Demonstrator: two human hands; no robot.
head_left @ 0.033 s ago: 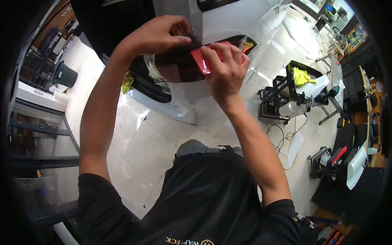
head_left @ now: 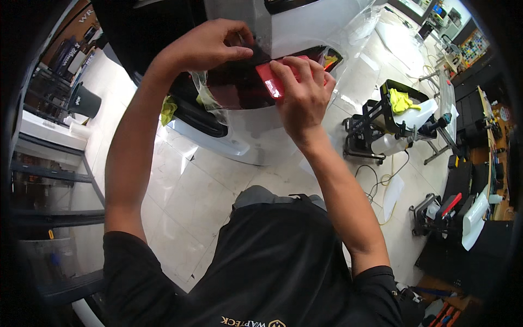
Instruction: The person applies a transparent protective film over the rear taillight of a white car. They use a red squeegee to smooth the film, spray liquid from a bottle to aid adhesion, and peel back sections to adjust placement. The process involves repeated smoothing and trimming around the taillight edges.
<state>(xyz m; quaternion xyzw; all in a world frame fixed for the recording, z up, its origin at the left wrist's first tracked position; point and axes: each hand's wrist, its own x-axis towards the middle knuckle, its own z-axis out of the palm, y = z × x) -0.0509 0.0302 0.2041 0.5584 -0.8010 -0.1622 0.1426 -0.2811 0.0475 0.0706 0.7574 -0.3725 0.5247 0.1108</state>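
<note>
My right hand [head_left: 305, 101] grips a flat red squeegee [head_left: 271, 83] and presses it on a dark, glossy tail lamp [head_left: 239, 90] of a light-coloured car. Clear film [head_left: 200, 87] hangs loose and wrinkled around the lamp's edge, and more of it spreads over the bodywork at the upper right. At the lamp's upper left, my left hand [head_left: 210, 44] is held with curled fingers and the thumb toward the lamp. Whatever its fingers pinch, if anything, is hidden against the dark surface.
Below the lamp curves the car's bumper [head_left: 261, 136], with a yellow-green cloth [head_left: 169, 109] at its left. A black cart [head_left: 364, 133] on the right carries a yellow cloth [head_left: 401, 102] and a spray bottle [head_left: 389, 144]. Cables [head_left: 373, 182] lie on the tiled floor. A dark bin [head_left: 87, 101] stands left.
My right hand and the red squeegee have shifted very slightly to the right across the lamp. My left hand stays at nearly the same place.
</note>
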